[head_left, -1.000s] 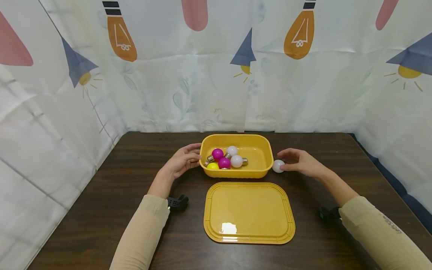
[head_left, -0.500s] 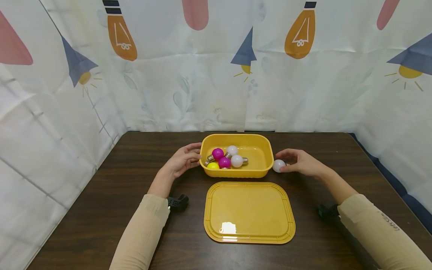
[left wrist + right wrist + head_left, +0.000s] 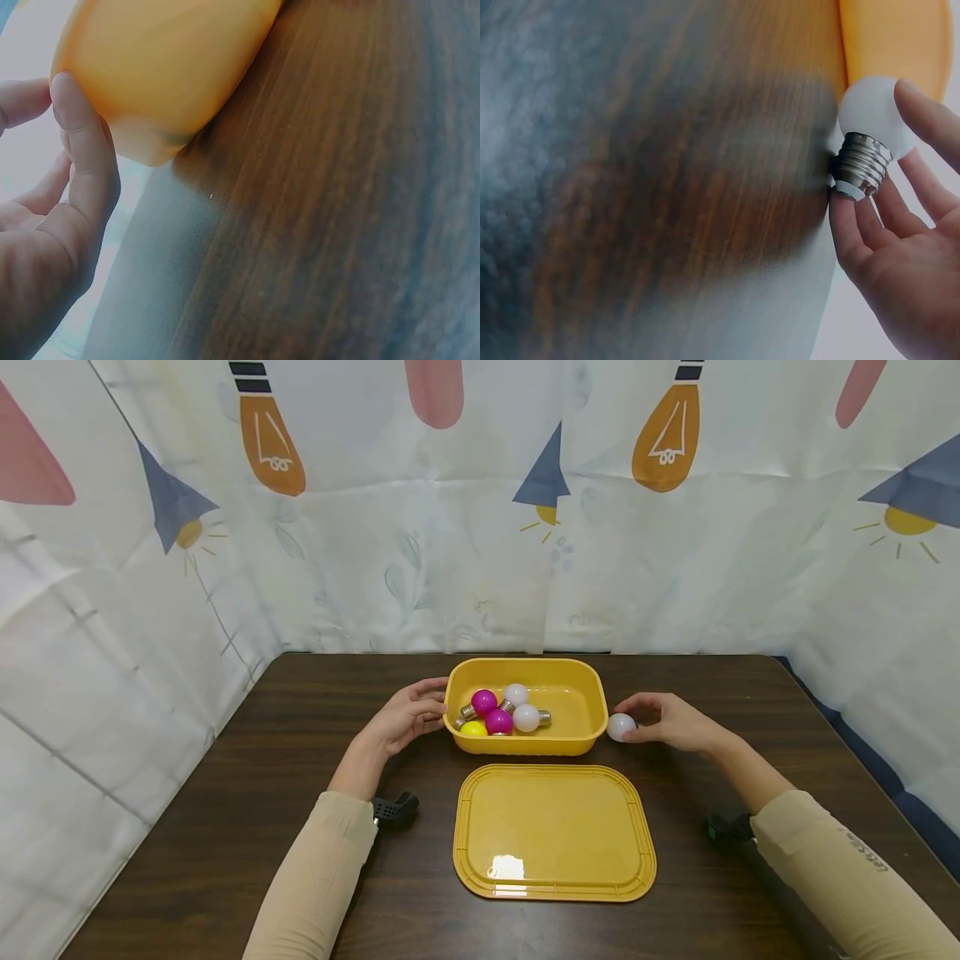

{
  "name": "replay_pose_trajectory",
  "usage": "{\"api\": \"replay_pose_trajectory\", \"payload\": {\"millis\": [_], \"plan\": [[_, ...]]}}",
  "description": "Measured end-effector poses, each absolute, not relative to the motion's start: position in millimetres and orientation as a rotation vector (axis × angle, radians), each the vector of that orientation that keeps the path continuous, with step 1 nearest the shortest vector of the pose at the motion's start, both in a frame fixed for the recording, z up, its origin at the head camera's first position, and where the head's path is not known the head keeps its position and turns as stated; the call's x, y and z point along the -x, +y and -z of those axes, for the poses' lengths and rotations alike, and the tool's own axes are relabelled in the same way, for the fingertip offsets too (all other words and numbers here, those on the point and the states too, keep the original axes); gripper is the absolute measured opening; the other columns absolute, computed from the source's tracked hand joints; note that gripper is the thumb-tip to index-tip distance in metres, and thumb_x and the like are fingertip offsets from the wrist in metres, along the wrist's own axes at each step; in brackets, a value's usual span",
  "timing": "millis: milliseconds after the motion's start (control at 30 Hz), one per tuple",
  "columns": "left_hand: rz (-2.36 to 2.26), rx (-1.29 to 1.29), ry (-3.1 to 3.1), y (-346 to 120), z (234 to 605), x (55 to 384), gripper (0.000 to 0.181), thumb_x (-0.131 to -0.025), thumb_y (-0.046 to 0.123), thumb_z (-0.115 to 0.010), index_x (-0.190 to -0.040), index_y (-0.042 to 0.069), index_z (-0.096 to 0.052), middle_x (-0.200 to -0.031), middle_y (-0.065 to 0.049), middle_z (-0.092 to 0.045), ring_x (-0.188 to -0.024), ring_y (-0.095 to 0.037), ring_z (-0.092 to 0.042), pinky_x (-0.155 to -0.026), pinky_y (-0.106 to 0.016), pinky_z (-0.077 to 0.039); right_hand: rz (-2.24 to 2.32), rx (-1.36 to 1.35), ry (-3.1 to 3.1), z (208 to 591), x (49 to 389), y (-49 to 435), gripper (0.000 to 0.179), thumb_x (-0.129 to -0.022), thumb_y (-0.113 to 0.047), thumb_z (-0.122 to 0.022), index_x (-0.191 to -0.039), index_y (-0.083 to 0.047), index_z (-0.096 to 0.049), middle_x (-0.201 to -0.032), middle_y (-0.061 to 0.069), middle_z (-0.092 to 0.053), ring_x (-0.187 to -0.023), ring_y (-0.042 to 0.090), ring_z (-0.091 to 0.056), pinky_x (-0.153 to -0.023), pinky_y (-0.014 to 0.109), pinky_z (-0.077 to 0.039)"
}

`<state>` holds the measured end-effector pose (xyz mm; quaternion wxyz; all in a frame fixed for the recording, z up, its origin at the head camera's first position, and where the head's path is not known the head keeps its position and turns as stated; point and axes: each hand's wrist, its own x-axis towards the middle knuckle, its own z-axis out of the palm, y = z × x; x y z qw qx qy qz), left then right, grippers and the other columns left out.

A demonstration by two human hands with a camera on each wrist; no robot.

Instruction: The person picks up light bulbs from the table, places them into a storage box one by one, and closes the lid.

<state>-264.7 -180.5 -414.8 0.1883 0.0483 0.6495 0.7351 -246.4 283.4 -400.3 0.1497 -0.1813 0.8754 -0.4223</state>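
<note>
A yellow plastic container (image 3: 577,702) stands near the back of the table. Inside it lie several light bulbs: magenta bulbs (image 3: 498,722), white bulbs (image 3: 526,718) and a yellow bulb (image 3: 472,728), with metal screw bases. My left hand (image 3: 408,717) touches the container's left side, thumb tip and one fingertip at its rim in the left wrist view. Just outside the container's right wall, my right hand (image 3: 667,720) holds a white light bulb (image 3: 870,112) between thumb and fingers. Its silver screw base (image 3: 861,161) faces the wrist camera, close over the table.
A yellow lid (image 3: 555,835) lies flat on the dark wood table (image 3: 225,860), in front of the container. Behind the table hangs a white curtain (image 3: 465,568) printed with lamps and bulbs.
My right hand and the white bulb have shifted only slightly, the bulb turning a little in the fingers. The left hand, container and lid have stayed put.
</note>
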Motion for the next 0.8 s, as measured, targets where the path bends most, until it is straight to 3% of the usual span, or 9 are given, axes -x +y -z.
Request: {"api": "replay_pose_trajectory", "payload": {"millis": [367, 800], "plan": [[-2.059, -0.142, 1.834, -180.0, 414.0, 264.1, 0.059, -0.101, -0.002, -0.057, -0.156, 0.004, -0.036, -0.133, -0.023, -0.056, -0.093, -0.021, -0.067, -0.085, -0.028, -0.059, 1.261, 0.496, 2.568, 400.1, 245.2, 285.2, 0.049, -0.092, -0.025, -0.081, -0.131, -0.003, -0.064, -0.127, 0.015, -0.064, -0.109, 0.030, -0.061, -0.093, 0.040, -0.051], [-2.061, -0.140, 1.829, -180.3, 414.8, 265.5, 0.060, -0.100, -0.002, -0.059, -0.156, 0.004, -0.037, -0.133, -0.022, -0.056, -0.092, -0.021, -0.067, -0.086, -0.029, -0.059, 1.301, 0.446, 2.581, 394.0, 242.9, 288.1, 0.053, -0.093, -0.027, -0.079, -0.136, -0.003, -0.061, -0.133, 0.017, -0.062, -0.115, 0.031, -0.061, -0.095, 0.041, -0.051]]}}
